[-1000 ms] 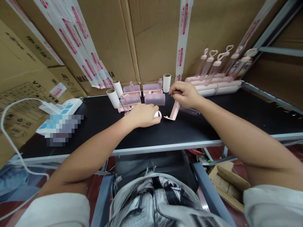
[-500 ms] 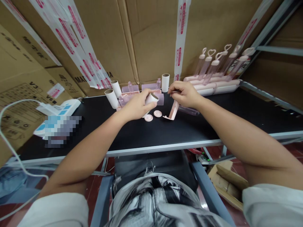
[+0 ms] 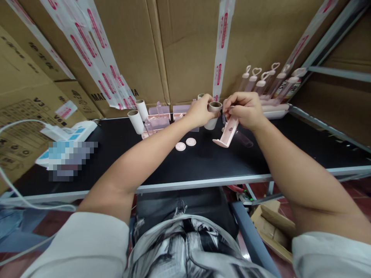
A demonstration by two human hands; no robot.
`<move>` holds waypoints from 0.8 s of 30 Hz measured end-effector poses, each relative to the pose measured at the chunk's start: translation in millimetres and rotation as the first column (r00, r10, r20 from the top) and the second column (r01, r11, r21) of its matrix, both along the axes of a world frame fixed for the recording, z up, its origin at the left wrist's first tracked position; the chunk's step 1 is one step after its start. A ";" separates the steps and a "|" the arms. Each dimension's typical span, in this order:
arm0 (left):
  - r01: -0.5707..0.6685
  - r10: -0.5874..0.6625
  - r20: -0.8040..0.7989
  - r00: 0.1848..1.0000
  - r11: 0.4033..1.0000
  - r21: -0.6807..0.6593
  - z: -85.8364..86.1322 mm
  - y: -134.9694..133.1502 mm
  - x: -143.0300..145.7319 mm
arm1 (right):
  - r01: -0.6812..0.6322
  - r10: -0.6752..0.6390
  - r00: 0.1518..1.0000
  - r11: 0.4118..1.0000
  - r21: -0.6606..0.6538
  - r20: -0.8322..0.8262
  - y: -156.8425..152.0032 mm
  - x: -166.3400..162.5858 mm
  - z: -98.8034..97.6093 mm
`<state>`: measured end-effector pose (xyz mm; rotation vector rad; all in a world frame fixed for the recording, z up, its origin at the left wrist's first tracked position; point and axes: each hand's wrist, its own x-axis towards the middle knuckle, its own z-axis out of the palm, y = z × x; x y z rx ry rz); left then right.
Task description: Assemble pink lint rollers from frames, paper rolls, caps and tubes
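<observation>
My left hand (image 3: 201,112) is closed round a white cardboard tube (image 3: 211,122), held upright with its open end up. Just to the right, my right hand (image 3: 245,110) pinches the upper end of a pink plastic trough-shaped part (image 3: 230,133), which tilts down to a rounded end plate. Under it lies a clear purplish tube (image 3: 244,139). Two round pink caps, one of them the nearer cap (image 3: 180,146) and the other the farther cap (image 3: 191,141), lie flat on the black tabletop. Behind my left forearm, pink holders with clear covers (image 3: 158,121) are partly hidden.
More white cardboard tubes (image 3: 135,121) stand at the back left. Several clear wands with heart-shaped handles (image 3: 262,79) rise from pink cases (image 3: 275,108) at the back right. A power strip (image 3: 84,129) sits at the left. Cardboard (image 3: 188,50) walls the back.
My left hand has moved right with the cardboard tube, bringing it close to my right hand. My right hand has shifted slightly right with the pink trough-shaped part.
</observation>
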<state>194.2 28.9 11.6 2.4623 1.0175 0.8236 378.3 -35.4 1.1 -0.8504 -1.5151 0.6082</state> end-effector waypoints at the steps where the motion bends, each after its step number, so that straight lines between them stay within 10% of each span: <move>1: -0.011 0.011 -0.012 1.000 1.000 -0.003 -2.8 4.4 3.3 | 0.005 -0.005 1.000 1.000 0.005 -0.011 1.6 2.2 -0.4; 12: -0.078 0.063 -0.219 0.974 0.995 -0.061 3.4 21.0 -20.0 | 0.037 -0.037 0.999 0.999 0.006 -0.011 8.0 11.4 -1.9; 24: -0.112 0.137 -0.691 0.709 0.990 0.082 5.5 10.6 -42.5 | 0.066 -0.067 0.997 0.998 0.014 0.046 8.2 10.0 -3.4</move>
